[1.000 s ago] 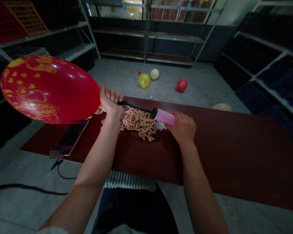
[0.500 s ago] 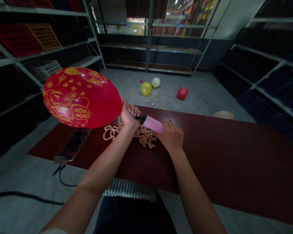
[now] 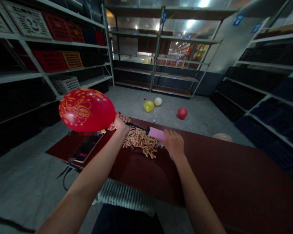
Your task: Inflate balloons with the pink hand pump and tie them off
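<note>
A big red balloon with yellow hearts and figures printed on it is swollen with air above the table's left side. My left hand is closed round the balloon's neck and the black end of a hand balloon pump. The pump's pink barrel points to the right, with a length of black rod showing between it and my left hand. Around the barrel's far end my right hand is wrapped. Below the pump lies a heap of tan, knobbly, worm-like strands. The nozzle is hidden by my left fingers.
A phone lies on the dark red table, left of the heap. On the floor beyond are a yellow balloon, a white balloon and a smaller red balloon. Metal shelves with crates line the room.
My hands have drawn apart, so more of the pump's black rod shows. The view has tilted up, and the balloon appears lower and farther right.
</note>
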Tool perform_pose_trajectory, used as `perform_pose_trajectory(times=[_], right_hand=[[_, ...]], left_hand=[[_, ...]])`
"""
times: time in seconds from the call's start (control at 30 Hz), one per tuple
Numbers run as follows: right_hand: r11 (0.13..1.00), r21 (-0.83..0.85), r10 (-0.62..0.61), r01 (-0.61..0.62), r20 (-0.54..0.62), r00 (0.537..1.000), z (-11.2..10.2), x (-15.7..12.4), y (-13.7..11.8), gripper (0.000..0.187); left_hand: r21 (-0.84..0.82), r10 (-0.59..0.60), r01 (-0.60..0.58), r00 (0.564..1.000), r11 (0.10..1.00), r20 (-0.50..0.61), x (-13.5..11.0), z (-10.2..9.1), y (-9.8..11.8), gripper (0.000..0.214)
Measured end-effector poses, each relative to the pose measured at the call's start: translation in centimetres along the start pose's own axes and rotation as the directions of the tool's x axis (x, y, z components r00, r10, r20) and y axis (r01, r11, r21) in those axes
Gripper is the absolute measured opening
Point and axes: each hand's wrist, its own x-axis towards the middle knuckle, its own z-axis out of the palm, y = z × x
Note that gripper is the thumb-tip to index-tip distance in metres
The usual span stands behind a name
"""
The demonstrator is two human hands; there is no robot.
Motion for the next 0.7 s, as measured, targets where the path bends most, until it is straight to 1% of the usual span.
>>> perform_pose_trajectory(times=[0.07, 0.1, 0.13, 0.2, 0.3, 0.37, 0.43, 0.5, 0.6, 0.7], right_hand=[[1.000, -0.003, -0.006, 0.006, -0.026, 1.000, -0.5, 1.1, 0.8, 0.038], [1.000, -0.008, -0.010, 0.010, -0.044, 0.999, -0.7, 1.8, 1.2, 0.037], [1.000, -0.013, -0.014, 0.013, -0.068, 0.998, -0.9, 2.5, 1.7, 0.035], [1.000, -0.010, -0.025, 0.024, -0.123, 0.992, -1.2, 3.7, 2.4, 0.032], [1.000, 0.023, 0.000, 0.005, -0.210, 0.978, -0.7, 4.4, 2.6, 0.033], [0.997, 0.064, 0.057, -0.042, -0.253, 0.966, 0.2, 3.9, 2.2, 0.035], [0.990, 0.122, 0.102, -0.071, -0.269, 0.958, 1.1, 2.9, 1.8, 0.037], [0.981, 0.168, 0.137, -0.093, -0.270, 0.953, 1.9, 2.0, 1.6, 0.037], [0.968, 0.202, 0.198, -0.148, -0.257, 0.946, 2.8, 1.4, 1.3, 0.034], [0.951, 0.241, 0.248, -0.193, -0.224, 0.943, 3.7, 1.4, 0.7, 0.033]], left_hand=[[-0.038, 0.050, -0.051, 0.998, 0.998, -0.025, 0.7, 0.5, 1.7, 0.052], [-0.066, 0.073, -0.077, 0.995, 0.995, -0.068, 1.0, 1.0, 2.6, 0.051], [-0.085, 0.085, -0.094, 0.990, 0.992, -0.113, 1.3, 1.6, 3.3, 0.051], [-0.117, 0.115, -0.132, 0.983, 0.984, -0.142, 1.7, 3.0, 4.7, 0.051], [-0.134, 0.182, -0.194, 0.979, 0.972, -0.094, 1.9, 5.6, 5.9, 0.051], [-0.119, 0.217, -0.220, 0.976, 0.968, -0.036, 1.9, 7.3, 5.9, 0.052], [-0.084, 0.225, -0.224, 0.974, 0.971, 0.009, 1.8, 8.7, 5.2, 0.053], [-0.042, 0.205, -0.204, 0.978, 0.978, 0.026, 1.8, 9.8, 3.8, 0.055], [0.016, 0.150, -0.150, 0.989, 0.989, 0.013, 2.0, 10.6, 0.6, 0.056], [0.063, 0.088, -0.088, 0.996, 0.994, -0.004, 1.6, 10.6, -3.1, 0.055]])
